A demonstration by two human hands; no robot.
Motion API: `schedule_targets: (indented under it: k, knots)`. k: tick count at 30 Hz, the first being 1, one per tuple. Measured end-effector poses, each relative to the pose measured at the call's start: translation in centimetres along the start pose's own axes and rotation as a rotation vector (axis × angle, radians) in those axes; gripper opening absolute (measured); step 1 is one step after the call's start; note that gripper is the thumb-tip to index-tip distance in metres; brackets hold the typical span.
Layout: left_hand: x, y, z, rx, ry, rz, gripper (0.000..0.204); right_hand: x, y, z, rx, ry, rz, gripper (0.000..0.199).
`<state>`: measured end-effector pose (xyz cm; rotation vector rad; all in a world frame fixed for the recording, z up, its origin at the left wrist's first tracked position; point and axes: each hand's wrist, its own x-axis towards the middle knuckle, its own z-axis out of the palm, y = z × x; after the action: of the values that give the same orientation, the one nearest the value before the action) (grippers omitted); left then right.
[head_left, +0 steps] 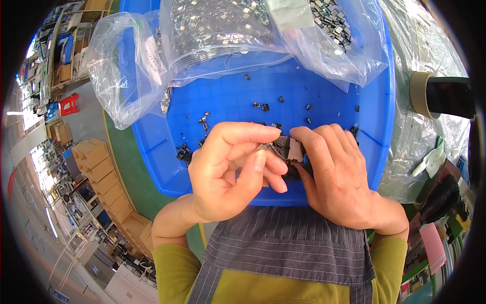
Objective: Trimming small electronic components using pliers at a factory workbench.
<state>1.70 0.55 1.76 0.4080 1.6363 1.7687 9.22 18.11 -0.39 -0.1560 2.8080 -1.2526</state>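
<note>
My right hand [338, 175] grips a small dark boxy part [294, 150] with a greyish-brown face, thumb below and fingers curled over its right side. At the part's left end, the thumb and bent fingers of my left hand [225, 169] close in a pinch. Exactly what lies between those left fingertips is partly hidden. Both hands are above the near side of a blue plastic bin [228, 99]. Small dark metallic pieces [265, 107] lie scattered on the bin's floor, and a little heap of dark bits [184, 153] is left of my left hand.
Clear plastic bags of small metallic parts [217, 28] [331, 23] fill the bin's far side. A crumpled clear bag [121, 71] hangs over its left rim. Right of the bin are a tape roll [420, 95] and a pale glove [433, 159]. Cardboard boxes [101, 175] stand at left.
</note>
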Motion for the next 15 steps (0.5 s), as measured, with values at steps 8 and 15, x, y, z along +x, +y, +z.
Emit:
schedule_targets:
  k: [8,15]
  knots:
    - [-0.04,-0.37,0.14,0.079,0.02,0.037,0.025,-0.17,0.25,0.35,-0.125,0.041,-0.019,0.058]
    - [-0.02,-0.65,0.34,0.14,0.033,0.067,0.023,-0.38,0.25,0.35,-0.11,0.001,-0.006,0.053]
